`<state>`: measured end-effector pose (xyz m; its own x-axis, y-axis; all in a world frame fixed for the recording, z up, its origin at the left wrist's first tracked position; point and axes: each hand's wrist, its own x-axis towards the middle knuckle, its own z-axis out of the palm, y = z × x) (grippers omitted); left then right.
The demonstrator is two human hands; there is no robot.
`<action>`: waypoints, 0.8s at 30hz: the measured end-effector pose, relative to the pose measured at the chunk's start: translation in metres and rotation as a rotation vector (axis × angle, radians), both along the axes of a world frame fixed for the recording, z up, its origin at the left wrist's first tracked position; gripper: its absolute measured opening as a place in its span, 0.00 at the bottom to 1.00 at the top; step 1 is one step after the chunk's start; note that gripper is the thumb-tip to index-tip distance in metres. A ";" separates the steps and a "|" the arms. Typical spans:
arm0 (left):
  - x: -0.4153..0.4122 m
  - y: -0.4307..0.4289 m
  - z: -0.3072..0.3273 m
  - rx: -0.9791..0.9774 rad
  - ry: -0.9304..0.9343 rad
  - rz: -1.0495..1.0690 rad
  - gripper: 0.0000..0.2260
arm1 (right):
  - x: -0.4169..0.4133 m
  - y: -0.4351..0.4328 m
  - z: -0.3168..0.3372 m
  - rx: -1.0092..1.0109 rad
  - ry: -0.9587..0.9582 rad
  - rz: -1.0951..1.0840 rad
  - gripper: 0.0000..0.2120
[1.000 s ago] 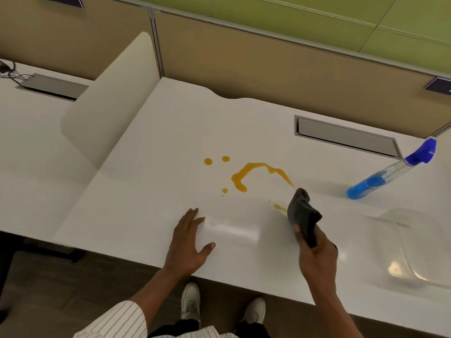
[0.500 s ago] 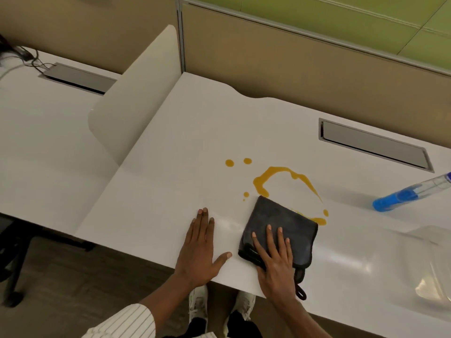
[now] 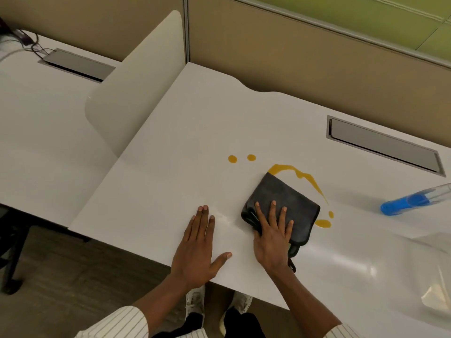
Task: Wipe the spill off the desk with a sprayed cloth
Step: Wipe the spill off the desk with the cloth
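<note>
An orange spill [image 3: 296, 173] curves across the middle of the white desk [image 3: 190, 147], with two round drops [image 3: 232, 159] to its left and a blob [image 3: 322, 223] near the front. A folded dark grey cloth [image 3: 284, 200] lies flat over the spill's lower left part. My right hand [image 3: 273, 236] presses on the cloth's near edge with fingers spread. My left hand [image 3: 199, 248] rests flat on the bare desk, left of the cloth. A spray bottle [image 3: 406, 203] with blue liquid lies at the right.
A cream divider panel [image 3: 136, 86] stands at the desk's left edge, with a neighbouring desk beyond it. A grey cable hatch [image 3: 383, 143] is set into the desk at the back right. A clear plastic container [image 3: 434, 276] sits at the front right. Tan partition walls close the back.
My right hand laid the bunched cloth flat on the desk, then slid it forward over the lower left of the spill. My left hand stayed flat on the desk.
</note>
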<state>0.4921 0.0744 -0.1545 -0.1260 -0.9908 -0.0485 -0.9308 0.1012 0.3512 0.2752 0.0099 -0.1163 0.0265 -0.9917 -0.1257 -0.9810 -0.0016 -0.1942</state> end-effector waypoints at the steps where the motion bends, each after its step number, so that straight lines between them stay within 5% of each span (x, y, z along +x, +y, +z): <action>1: 0.000 0.000 0.000 -0.001 -0.001 0.002 0.50 | 0.005 0.005 -0.002 -0.006 -0.002 0.035 0.37; 7: 0.000 -0.001 0.000 -0.016 -0.013 0.015 0.50 | 0.012 -0.028 -0.007 -0.012 0.080 0.303 0.39; 16: -0.020 -0.005 0.013 0.129 -0.055 0.076 0.50 | 0.000 -0.023 0.002 0.026 0.036 0.023 0.40; 24: -0.034 -0.006 0.017 0.142 -0.083 0.128 0.51 | -0.063 0.054 0.000 -0.007 0.059 0.057 0.45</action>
